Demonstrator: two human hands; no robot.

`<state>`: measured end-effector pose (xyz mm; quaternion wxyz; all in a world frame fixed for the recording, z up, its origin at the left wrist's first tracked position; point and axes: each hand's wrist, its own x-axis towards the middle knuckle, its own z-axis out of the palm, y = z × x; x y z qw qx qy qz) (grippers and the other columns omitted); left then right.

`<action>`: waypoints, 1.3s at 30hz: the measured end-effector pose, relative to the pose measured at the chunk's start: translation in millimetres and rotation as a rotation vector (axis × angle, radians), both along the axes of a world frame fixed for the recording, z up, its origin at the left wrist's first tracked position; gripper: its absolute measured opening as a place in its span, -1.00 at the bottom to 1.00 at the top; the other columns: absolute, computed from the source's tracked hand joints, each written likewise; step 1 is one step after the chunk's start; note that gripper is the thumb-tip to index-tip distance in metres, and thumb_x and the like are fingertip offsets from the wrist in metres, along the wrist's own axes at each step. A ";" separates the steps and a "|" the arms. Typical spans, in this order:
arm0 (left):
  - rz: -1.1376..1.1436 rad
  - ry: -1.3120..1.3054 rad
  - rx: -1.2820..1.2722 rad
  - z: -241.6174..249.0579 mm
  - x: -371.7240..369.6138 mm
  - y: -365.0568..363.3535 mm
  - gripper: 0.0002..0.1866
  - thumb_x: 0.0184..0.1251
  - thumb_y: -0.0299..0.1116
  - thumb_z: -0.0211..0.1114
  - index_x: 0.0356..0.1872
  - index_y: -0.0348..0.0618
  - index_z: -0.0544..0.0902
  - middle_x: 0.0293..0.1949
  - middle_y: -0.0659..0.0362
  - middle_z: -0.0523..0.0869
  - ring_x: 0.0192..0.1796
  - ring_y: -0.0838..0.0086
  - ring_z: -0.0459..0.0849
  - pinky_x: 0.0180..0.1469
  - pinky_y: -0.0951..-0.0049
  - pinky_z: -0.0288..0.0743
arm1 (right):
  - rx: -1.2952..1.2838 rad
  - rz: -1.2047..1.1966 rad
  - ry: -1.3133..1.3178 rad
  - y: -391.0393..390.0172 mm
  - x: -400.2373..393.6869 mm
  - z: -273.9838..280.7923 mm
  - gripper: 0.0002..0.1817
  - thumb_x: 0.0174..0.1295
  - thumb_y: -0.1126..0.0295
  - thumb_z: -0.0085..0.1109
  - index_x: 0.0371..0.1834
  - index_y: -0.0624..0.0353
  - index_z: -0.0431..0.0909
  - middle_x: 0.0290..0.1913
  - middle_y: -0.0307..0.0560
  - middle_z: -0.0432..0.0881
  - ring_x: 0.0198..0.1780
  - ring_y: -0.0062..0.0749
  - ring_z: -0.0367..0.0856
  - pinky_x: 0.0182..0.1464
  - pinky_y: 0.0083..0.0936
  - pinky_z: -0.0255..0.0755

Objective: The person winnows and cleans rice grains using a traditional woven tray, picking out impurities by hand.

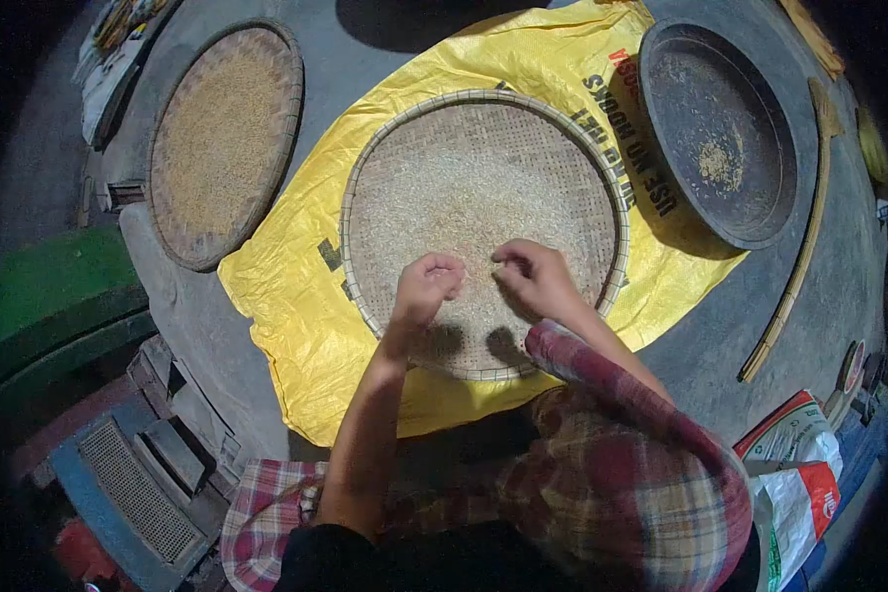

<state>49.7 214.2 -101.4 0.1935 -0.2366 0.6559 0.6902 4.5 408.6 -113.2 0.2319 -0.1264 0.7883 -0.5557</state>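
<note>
A round woven tray (483,96) lies on a yellow sack (296,365), with pale grains (444,187) spread over its middle. My left hand (431,286) is above the near left part of the grains, its fingers curled together. Close by on the right, my right hand (535,274) hovers over the same grains with thumb and fingers pinched. Whatever either hand holds, if anything, is too small to make out. The two hands are apart, and both cast shadows on the tray's near side.
At the left is a second woven tray (293,109) of tan grain. A dark basin (681,187) with a little grain rests at the upper right. Beyond it lies a long-handled broom (804,257). Plastic bags (794,493) are at the lower right, a blue-framed grate (138,488) at the lower left.
</note>
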 end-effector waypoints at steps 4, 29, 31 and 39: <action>-0.275 0.277 -0.546 -12.3 4.6 11.2 -0.83 0.14 -0.40 0.26 -0.32 -0.30 0.58 -0.45 0.18 0.61 -0.38 0.53 0.57 -0.30 0.52 0.45 | 0.138 0.066 0.280 -20.4 5.7 -7.6 -0.89 0.03 0.48 0.15 -0.39 0.27 0.50 -0.42 0.12 0.50 -0.35 0.07 0.47 -0.27 -0.21 0.37; -0.299 0.363 -0.577 49.0 -17.0 54.0 -0.84 0.11 -0.47 0.13 -0.32 -0.32 0.59 -0.39 -0.08 0.64 -0.27 0.23 0.65 -0.17 0.38 0.47 | -0.774 -0.420 -1.017 -3.8 3.1 5.2 -0.87 0.16 0.45 0.02 -0.32 0.30 0.48 -0.44 -0.10 0.54 -0.37 -0.46 0.57 -0.38 -0.53 0.50; -0.354 0.570 -0.655 51.9 -10.4 70.7 -0.80 0.11 -0.49 0.08 -0.25 -0.31 0.58 -0.33 -0.12 0.63 -0.22 0.10 0.63 -0.14 0.32 0.47 | -0.734 -0.525 -1.149 -6.0 2.0 -6.0 -0.85 0.16 0.45 0.00 -0.29 0.30 0.50 -0.33 -0.06 0.55 -0.33 -0.41 0.57 -0.32 -0.47 0.53; -0.376 0.483 -0.842 68.4 -13.8 67.6 -0.75 0.21 -0.44 0.13 -0.11 -0.26 0.58 -0.29 -0.01 0.68 -0.23 0.32 0.66 -0.15 0.43 0.51 | -0.792 -0.461 -1.216 -13.2 5.9 -48.9 -0.78 0.28 0.30 -0.14 -0.29 0.13 0.52 -0.36 -0.13 0.57 -0.36 -0.44 0.54 -0.29 -0.44 0.50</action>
